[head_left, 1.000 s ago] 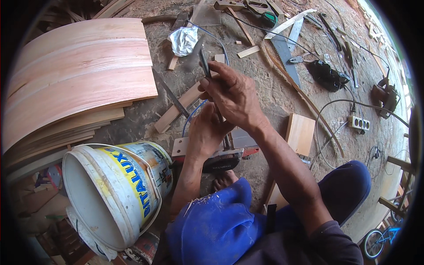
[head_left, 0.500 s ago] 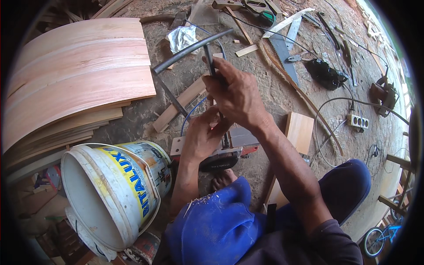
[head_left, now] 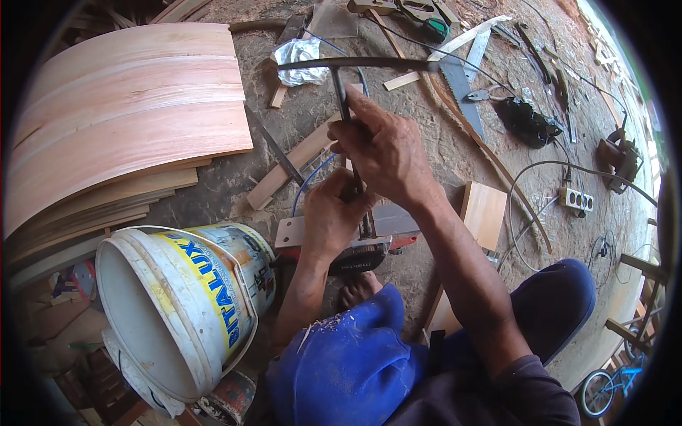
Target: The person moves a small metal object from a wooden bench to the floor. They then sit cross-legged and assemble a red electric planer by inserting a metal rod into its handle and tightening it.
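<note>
A dark metal T-handle wrench [head_left: 340, 91] stands roughly upright in front of me, its long crossbar lying left to right at the top. My right hand [head_left: 389, 153] wraps round its stem below the crossbar. Lower down, my left hand [head_left: 330, 216] has its fingers closed around the bottom part of the stem. Beneath the hands lies a power planer [head_left: 359, 257] with a dark red and black body, its flat grey sole [head_left: 395, 219] facing up. The wrench's lower end meets the planer, but my fingers hide much of the contact.
A white bucket [head_left: 163, 298] lies tipped at my left, below stacked boards [head_left: 135, 106]. Wood offcuts [head_left: 302, 160], a handsaw [head_left: 462, 96], pliers [head_left: 490, 93] and a power strip [head_left: 576, 199] with trailing cords lie on the floor. A board [head_left: 483, 213] is beside my right forearm.
The wrench's crossbar has swung clockwise, from slanting up to the right to nearly level across the view. Both hands stay on the stem, almost in the same place.
</note>
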`<action>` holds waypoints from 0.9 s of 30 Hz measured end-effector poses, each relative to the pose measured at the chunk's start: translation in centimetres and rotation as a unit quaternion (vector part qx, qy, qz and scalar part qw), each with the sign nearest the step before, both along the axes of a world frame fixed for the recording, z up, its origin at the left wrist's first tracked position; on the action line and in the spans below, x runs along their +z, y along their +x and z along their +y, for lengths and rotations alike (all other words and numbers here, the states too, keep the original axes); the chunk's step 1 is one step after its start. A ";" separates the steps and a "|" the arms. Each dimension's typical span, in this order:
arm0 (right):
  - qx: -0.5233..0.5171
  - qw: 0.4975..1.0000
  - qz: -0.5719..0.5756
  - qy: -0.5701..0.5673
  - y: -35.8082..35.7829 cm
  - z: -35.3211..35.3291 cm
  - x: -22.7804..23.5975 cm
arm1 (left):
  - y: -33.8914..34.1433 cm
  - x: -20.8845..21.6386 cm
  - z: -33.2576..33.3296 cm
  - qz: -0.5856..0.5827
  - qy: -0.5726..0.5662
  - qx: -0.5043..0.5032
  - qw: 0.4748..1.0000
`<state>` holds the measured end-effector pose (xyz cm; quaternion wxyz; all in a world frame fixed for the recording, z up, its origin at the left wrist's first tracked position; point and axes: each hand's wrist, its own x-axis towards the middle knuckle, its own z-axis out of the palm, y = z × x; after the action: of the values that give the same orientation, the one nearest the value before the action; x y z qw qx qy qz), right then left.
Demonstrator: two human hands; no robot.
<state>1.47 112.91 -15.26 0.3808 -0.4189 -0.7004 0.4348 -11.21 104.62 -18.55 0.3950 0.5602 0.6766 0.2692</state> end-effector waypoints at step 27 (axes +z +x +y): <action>-0.001 0.996 0.081 -0.026 -1.0 -0.1 0.3 | -0.7 -0.4 -0.7 0.014 0.056 -0.029 0.998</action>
<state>0.44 112.77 -14.98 0.4254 -0.3929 -0.6554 0.4848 -11.90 103.95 -18.94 0.3610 0.6045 0.6494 0.2874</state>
